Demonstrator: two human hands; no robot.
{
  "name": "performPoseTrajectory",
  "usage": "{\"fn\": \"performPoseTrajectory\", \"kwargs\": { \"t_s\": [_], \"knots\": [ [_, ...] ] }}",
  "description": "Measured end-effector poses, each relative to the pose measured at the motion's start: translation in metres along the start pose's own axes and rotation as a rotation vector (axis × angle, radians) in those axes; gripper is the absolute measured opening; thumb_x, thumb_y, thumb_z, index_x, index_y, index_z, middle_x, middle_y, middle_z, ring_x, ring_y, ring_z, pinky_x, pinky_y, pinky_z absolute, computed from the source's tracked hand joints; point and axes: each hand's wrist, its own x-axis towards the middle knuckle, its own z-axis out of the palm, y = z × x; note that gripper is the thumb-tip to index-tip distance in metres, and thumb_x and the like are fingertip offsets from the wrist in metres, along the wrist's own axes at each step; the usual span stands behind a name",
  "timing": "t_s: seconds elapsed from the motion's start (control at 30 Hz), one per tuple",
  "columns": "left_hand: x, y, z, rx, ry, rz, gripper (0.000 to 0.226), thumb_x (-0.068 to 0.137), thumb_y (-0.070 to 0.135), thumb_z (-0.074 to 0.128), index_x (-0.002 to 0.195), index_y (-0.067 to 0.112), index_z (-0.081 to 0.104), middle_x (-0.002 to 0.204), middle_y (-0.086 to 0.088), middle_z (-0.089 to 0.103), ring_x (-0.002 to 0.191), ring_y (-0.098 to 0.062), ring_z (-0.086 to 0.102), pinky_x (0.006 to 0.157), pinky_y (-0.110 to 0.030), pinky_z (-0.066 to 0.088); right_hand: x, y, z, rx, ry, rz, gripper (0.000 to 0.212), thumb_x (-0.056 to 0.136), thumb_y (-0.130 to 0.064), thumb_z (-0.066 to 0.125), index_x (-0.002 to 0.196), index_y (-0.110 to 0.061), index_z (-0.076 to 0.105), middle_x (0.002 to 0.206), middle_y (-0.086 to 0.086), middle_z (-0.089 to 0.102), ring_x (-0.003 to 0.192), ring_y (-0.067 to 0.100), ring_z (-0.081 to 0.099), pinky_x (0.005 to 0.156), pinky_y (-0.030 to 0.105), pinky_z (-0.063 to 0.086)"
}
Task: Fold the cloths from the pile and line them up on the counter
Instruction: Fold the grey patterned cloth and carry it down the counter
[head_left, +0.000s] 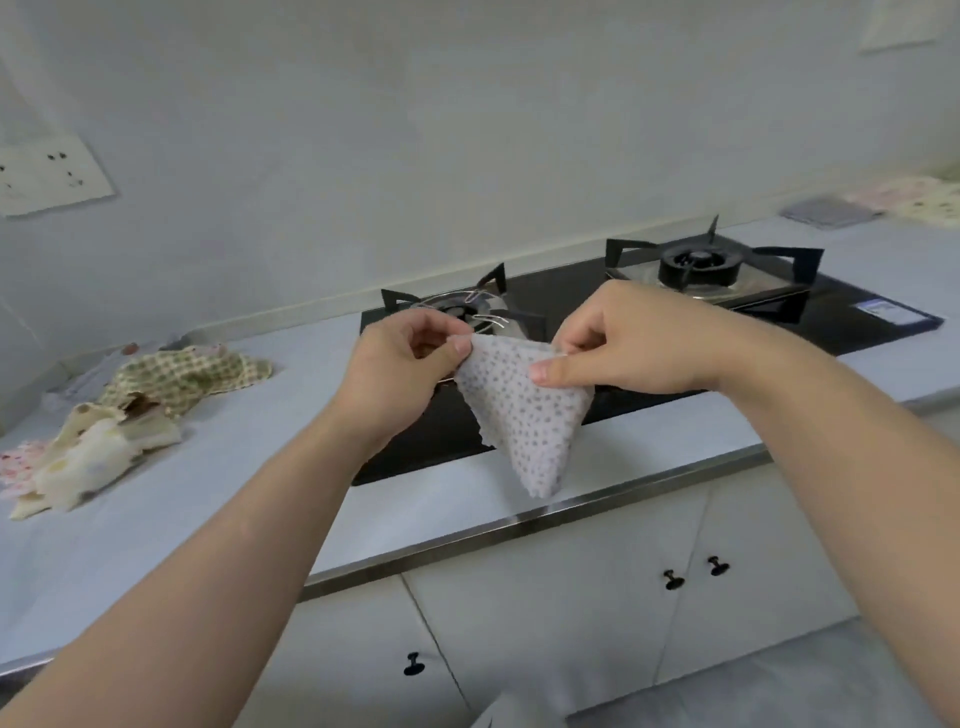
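The dotted cloth (524, 410) hangs in the air over the front of the hob (571, 306), held by its top edge. Our left hand (400, 374) pinches one upper corner between thumb and forefinger and our right hand (623, 343) pinches the other, so the rest droops to a point. We judge it light, thin and limp. Corners and hems are where to hold it, since the middle only sags. To our left the pile (130, 410) lies rumpled on the table (208, 493); far right, folded cloths (883, 205) lie flat side by side.
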Motion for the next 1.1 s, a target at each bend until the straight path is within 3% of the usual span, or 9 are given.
{"fn": "performPoseTrajectory", "kwargs": {
  "t_s": [0.1, 0.17, 0.33, 0.43, 0.6, 0.73, 0.9, 1.0, 1.1],
  "knots": [
    [0.034, 0.017, 0.071, 0.098, -0.088, 0.041, 0.008, 0.098, 0.019, 0.061, 0.094, 0.024, 0.066, 0.089, -0.002, 0.071, 0.086, -0.021, 0.067, 0.08, -0.035, 0.056, -0.017, 0.053, -0.036, -0.043, 0.075, 0.092, 0.054, 0.087, -0.05, 0.066, 0.067, -0.001, 0.059, 0.061, 0.01, 0.047, 0.055, 0.02, 0.039, 0.056, 0.032, 0.031],
    [0.053, 0.033, 0.121, 0.093, -0.166, 0.053, 0.007, 0.099, 0.02, 0.057, 0.096, 0.023, 0.063, 0.088, -0.008, 0.071, 0.083, -0.03, 0.065, 0.078, -0.044, 0.056, -0.036, 0.081, -0.065, -0.027, -0.017, 0.16, 0.053, 0.087, -0.048, 0.068, 0.065, -0.001, 0.055, 0.059, 0.005, 0.039, 0.053, 0.015, 0.033, 0.055, 0.031, 0.027],
    [0.085, 0.107, 0.225, 0.081, -0.367, 0.092, 0.009, 0.101, 0.018, 0.053, 0.097, 0.023, 0.059, 0.072, 0.005, 0.062, 0.063, -0.008, 0.052, 0.06, -0.021, 0.047, -0.09, 0.121, -0.152, 0.019, -0.121, 0.37, 0.057, 0.086, -0.051, 0.068, 0.048, -0.016, 0.045, 0.045, -0.008, 0.031, 0.049, 0.015, 0.029, 0.056, 0.034, 0.028],
    [0.098, 0.169, 0.267, 0.077, -0.432, 0.085, 0.008, 0.101, 0.017, 0.054, 0.099, 0.021, 0.06, 0.07, 0.01, 0.058, 0.06, -0.004, 0.05, 0.063, -0.025, 0.044, -0.131, 0.126, -0.221, -0.009, -0.156, 0.504, 0.05, 0.085, -0.056, 0.065, 0.048, -0.024, 0.058, 0.047, -0.012, 0.047, 0.048, 0.01, 0.04, 0.057, 0.031, 0.036],
    [0.093, 0.258, 0.31, 0.037, -0.559, 0.062, 0.01, 0.1, 0.017, 0.056, 0.105, 0.02, 0.063, 0.076, 0.006, 0.064, 0.064, -0.003, 0.054, 0.067, -0.029, 0.048, -0.188, 0.121, -0.312, 0.022, -0.093, 0.675, 0.051, 0.082, -0.058, 0.067, 0.051, -0.018, 0.058, 0.046, -0.01, 0.048, 0.051, 0.011, 0.046, 0.058, 0.028, 0.037],
    [0.083, 0.326, 0.345, 0.042, -0.662, 0.082, 0.016, 0.099, 0.016, 0.057, 0.108, 0.021, 0.07, 0.087, 0.005, 0.07, 0.081, -0.009, 0.064, 0.083, -0.033, 0.055, -0.233, 0.116, -0.37, 0.032, -0.084, 0.78, 0.047, 0.085, -0.056, 0.067, 0.061, -0.016, 0.064, 0.054, -0.01, 0.058, 0.059, 0.013, 0.057, 0.06, 0.028, 0.043],
    [0.066, 0.37, 0.385, -0.176, -0.701, -0.19, 0.015, 0.103, 0.013, 0.049, 0.102, 0.005, 0.062, 0.103, -0.024, 0.069, 0.09, -0.028, 0.065, 0.092, -0.047, 0.053, -0.278, 0.122, -0.404, -0.076, 0.169, 0.79, 0.035, 0.091, -0.048, 0.06, 0.081, -0.014, 0.06, 0.075, 0.0, 0.061, 0.07, 0.019, 0.056, 0.06, 0.031, 0.041],
    [0.056, 0.39, 0.406, -0.345, -0.694, -0.346, 0.014, 0.104, 0.009, 0.043, 0.102, 0.004, 0.056, 0.104, -0.019, 0.067, 0.094, -0.026, 0.064, 0.089, -0.036, 0.057, -0.296, 0.134, -0.405, -0.016, 0.385, 0.769, 0.021, 0.09, -0.036, 0.066, 0.1, -0.023, 0.052, 0.088, -0.001, 0.062, 0.082, 0.02, 0.058, 0.065, 0.033, 0.047],
    [0.053, 0.4, 0.427, -0.44, -0.658, -0.454, 0.014, 0.104, 0.009, 0.043, 0.103, 0.007, 0.056, 0.109, -0.014, 0.067, 0.095, -0.023, 0.066, 0.073, -0.026, 0.058, -0.307, 0.154, -0.401, 0.242, 0.647, 0.872, 0.039, 0.085, -0.023, 0.073, 0.117, -0.026, 0.05, 0.094, 0.006, 0.066, 0.084, 0.022, 0.065, 0.072, 0.036, 0.054]
  ]
}}
